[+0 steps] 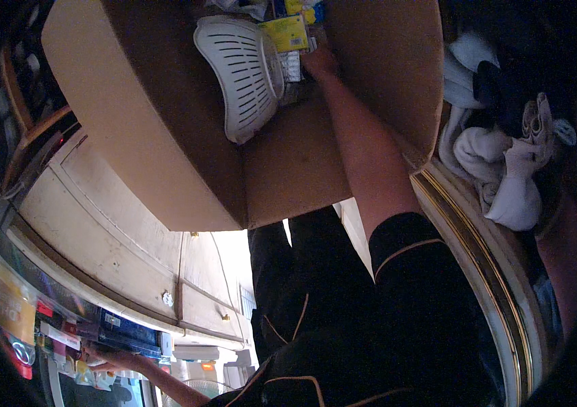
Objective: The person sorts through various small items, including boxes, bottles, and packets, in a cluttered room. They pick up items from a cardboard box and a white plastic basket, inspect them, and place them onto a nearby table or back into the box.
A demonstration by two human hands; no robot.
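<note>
My right hand (320, 64) reaches down into a large open cardboard box (130, 127). Its fingers are bent beside a small white ribbed item (292, 66); whether they grip anything is unclear. A yellow package (284, 33) lies just above that item, and a white slotted plastic basket (245, 76) leans to its left. Off at the lower left, my left hand (97, 356) is stretched out among packages, near a dark blue box (128, 330). Shadow and blur hide what its fingers do.
A worn cream cabinet (115, 229) with small knobs stands at left. Right of the box, white cloths (512, 198) lie bundled beside a curved-looking gold-trimmed edge (487, 264). Part of another bare arm (563, 264) shows at far right; whose is unclear.
</note>
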